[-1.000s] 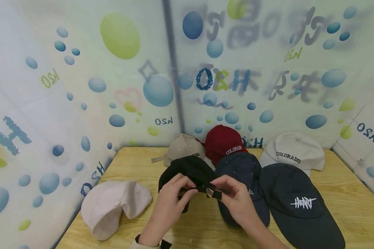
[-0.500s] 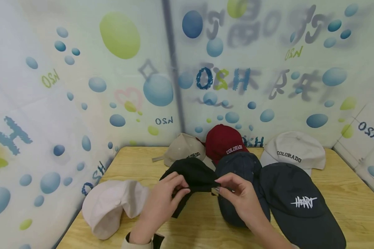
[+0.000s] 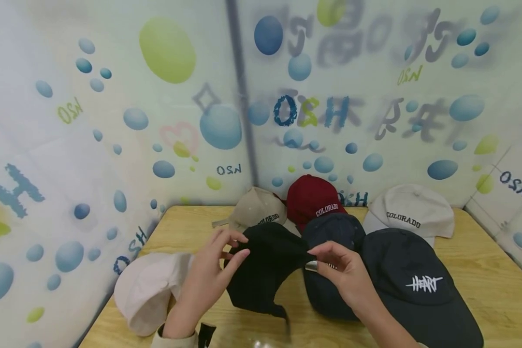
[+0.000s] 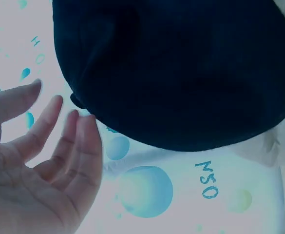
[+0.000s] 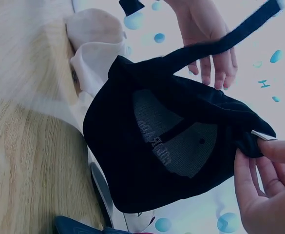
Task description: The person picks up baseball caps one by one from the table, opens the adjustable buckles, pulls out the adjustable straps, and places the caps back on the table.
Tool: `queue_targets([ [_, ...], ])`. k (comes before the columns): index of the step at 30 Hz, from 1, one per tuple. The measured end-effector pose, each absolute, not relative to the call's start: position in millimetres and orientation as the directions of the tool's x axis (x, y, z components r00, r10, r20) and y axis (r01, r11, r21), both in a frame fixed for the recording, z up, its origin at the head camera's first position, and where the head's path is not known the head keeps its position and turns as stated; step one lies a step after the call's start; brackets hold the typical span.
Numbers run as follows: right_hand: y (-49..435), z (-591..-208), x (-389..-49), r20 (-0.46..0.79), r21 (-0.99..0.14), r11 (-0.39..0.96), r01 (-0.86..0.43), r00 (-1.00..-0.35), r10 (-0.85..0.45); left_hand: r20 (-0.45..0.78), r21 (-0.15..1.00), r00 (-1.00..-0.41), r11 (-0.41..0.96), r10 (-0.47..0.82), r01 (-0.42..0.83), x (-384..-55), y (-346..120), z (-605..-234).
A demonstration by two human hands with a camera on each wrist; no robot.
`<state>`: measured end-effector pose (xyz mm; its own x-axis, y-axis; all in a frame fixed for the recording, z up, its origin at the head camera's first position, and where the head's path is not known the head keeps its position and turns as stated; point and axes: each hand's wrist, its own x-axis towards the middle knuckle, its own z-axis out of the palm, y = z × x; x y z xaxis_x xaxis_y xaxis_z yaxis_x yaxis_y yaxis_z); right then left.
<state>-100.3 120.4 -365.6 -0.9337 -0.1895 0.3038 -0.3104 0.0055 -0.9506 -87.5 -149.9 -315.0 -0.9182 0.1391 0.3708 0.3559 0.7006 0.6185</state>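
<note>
A black cap [image 3: 261, 275] hangs above the table in front of me, its loose strap [image 5: 210, 48] dangling free. My right hand [image 3: 348, 278] pinches the cap's rear edge by the metal buckle [image 3: 311, 266], between thumb and fingers. In the right wrist view the inside of the cap faces the camera, with lettering showing through its front panel. My left hand [image 3: 206, 280] is at the cap's left side with fingers extended and parted. In the left wrist view those fingertips are close to the button [image 4: 77, 101] on the crown, and the palm holds nothing.
A pale pink cap [image 3: 141, 290] lies on the wooden table [image 3: 330, 333] at left. Behind the black cap stand a beige cap [image 3: 254, 208] and a red cap [image 3: 311, 198]. Navy cap [image 3: 330, 232], dark HEART cap [image 3: 409, 270] and light grey cap [image 3: 411, 208] are at right.
My left hand has let go of the cap's rear edge and moved left to its side. The cap has swung down and turned, its strap end now hanging. The right hand keeps its pinch.
</note>
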Motion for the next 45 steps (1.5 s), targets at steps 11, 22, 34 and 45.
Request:
queue_targets([
  [11, 121.8, -365.8, -98.6, 0.286, -0.951, 0.051, -0.304, -0.932, -0.221, 0.450, 0.421, -0.871, 0.813, 0.198, 0.402, -103.4, -149.0, -310.5],
  [22, 128.4, -367.0, -98.7, 0.314, -0.940, 0.025, -0.340, -0.892, -0.326, 0.473, 0.374, -0.836, 0.795, 0.279, 0.477, -115.3, -149.6, -292.1],
  [34, 133.8, -370.0, -98.7, 0.341, -0.931, 0.000, -0.365, -0.870, -0.356, 0.459, 0.306, -0.848, 0.849, 0.266, 0.432, -123.9, -171.8, -244.3],
  [45, 137.0, -372.1, -98.9, 0.340, -0.933, -0.011, -0.360, -0.869, -0.360, 0.530, 0.179, -0.833, 0.939, 0.160, 0.295, -141.9, -216.1, -207.0],
])
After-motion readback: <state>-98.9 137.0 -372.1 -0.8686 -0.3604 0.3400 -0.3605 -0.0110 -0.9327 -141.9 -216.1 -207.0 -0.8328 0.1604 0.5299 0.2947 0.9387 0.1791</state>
